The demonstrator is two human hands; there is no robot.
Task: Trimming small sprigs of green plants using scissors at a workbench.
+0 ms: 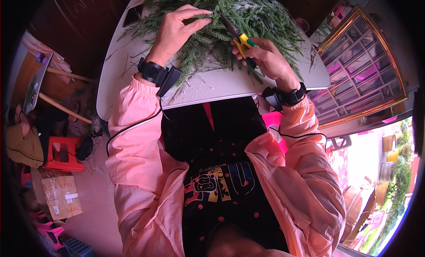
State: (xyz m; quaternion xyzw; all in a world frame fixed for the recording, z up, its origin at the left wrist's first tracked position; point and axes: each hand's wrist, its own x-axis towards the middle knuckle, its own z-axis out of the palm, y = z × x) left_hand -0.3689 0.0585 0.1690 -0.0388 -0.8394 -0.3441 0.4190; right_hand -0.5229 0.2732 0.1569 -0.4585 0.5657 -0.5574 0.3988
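Observation:
A heap of green needle-leaved sprigs (248, 26), dusted with white in places, covers the far part of a white table (199, 91). My left hand (179, 29) reaches into its near edge, thumb and forefinger closed on a thin green sprig (201, 17). My right hand (268, 57) grips pliers (241, 43) with yellow and dark green handles. Their dark jaws point up and left into the greenery, close to my left fingertips. Whether the jaw tips touch a stem is hard to make out.
Needle scraps and white flecks litter the table's near edge. A phone (133, 15) lies at its far left. Left on the floor are a red stool (65, 153) and a cardboard box (62, 196). A gold-framed panel (361, 68) stands right of the table.

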